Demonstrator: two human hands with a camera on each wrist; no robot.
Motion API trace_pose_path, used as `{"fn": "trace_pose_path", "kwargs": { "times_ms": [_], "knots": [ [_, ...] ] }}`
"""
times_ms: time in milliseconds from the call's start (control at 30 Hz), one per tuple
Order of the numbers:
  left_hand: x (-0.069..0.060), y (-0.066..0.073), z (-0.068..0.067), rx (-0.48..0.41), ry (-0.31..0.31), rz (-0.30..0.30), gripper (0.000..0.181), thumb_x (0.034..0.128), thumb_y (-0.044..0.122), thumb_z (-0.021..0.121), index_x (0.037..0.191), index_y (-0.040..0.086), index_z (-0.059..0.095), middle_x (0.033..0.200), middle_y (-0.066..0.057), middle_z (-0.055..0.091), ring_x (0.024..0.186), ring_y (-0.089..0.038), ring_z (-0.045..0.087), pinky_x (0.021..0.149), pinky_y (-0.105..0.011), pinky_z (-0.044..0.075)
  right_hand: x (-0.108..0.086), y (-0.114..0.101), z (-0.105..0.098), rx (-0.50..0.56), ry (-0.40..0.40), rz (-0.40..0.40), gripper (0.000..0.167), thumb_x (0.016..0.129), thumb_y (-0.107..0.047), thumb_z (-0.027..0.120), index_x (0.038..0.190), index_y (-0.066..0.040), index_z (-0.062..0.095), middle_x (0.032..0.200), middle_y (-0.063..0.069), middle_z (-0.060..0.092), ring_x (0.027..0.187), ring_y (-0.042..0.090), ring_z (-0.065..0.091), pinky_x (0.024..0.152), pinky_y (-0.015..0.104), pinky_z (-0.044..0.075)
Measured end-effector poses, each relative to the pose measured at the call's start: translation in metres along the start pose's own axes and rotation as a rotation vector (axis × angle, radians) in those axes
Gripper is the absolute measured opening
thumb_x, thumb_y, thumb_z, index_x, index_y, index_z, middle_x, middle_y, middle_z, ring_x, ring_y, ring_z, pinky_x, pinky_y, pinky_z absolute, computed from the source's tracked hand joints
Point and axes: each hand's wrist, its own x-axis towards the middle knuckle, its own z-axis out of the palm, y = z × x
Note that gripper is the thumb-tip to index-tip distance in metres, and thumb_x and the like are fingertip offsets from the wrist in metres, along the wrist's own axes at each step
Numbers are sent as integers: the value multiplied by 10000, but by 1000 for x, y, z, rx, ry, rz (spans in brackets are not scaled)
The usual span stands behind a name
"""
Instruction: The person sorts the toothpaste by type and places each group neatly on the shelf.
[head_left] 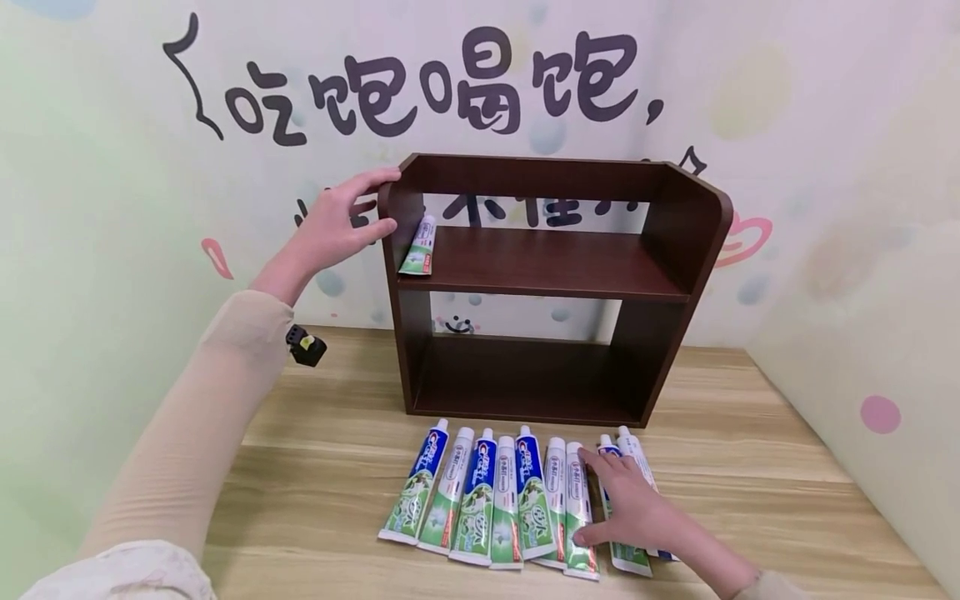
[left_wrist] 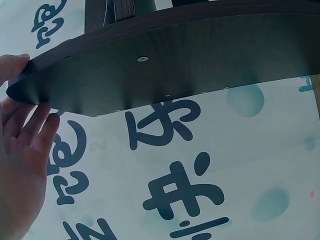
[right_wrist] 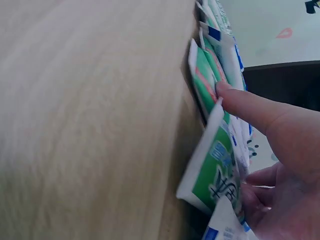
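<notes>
My left hand [head_left: 337, 221] holds the upper left side panel of a dark brown two-tier shelf [head_left: 525, 287]. In the left wrist view, the thumb lies on the panel's edge and the fingers [left_wrist: 37, 125] reach round its other side. My right hand [head_left: 633, 504] is over the right part of a row of toothpaste tubes, its thumb and forefinger spread wide. The thumb touches a white and green toothpaste tube [head_left: 579, 500], which lies on the table. Some of this hand's fingers are partly hidden. One small toothpaste tube [head_left: 420, 248] leans upright on the upper shelf, at its left end.
Several blue-and-green Crest tubes [head_left: 474, 500] and white-and-green tubes [head_left: 448, 492] lie side by side before the shelf, caps toward it. Two more tubes [head_left: 633, 454] lie partly under the right hand. A wall with black lettering [head_left: 480, 83] rises behind the wooden table [head_left: 315, 500].
</notes>
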Motion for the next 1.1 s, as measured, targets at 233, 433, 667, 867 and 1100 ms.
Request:
{"fn": "trace_pose_path", "kwargs": {
  "times_ms": [233,433,667,867,1100],
  "knots": [
    [1,0,1,12,6,-9,581,906,46,674,1451,86,477,1527,-93,469,1380,-256,468,1122,-487,452,4,-6,8,-49,51,42,1147,558,-581,893,1496,-120,420,1472,194,508,1318,407,422,1054,627,432],
    [1,-1,1,11,5,-14,586,905,45,675,1454,78,472,1525,-96,472,1388,-261,463,1124,-492,448,8,-13,10,-32,72,66,1118,554,-463,934,1491,-124,427,1391,146,593,1258,377,472,1047,612,433],
    [2,0,2,10,5,-16,586,906,49,677,1455,77,471,1525,-96,471,1380,-264,471,1130,-486,445,13,-21,9,0,54,116,1135,538,-374,958,1493,-86,417,986,-35,692,1044,235,565,969,513,498],
    [1,1,1,11,5,-17,586,905,38,672,1454,83,473,1523,-100,473,1380,-271,470,1127,-493,445,14,-24,5,35,14,107,1122,555,-332,957,1487,-34,406,905,-29,677,858,100,583,799,352,543],
    [2,0,2,14,11,-15,584,899,38,680,1446,83,482,1523,-92,475,1372,-256,478,1123,-482,454,16,-24,2,152,-47,85,1109,602,-221,940,1507,11,341,916,6,662,827,103,575,718,279,516]
  ]
}}
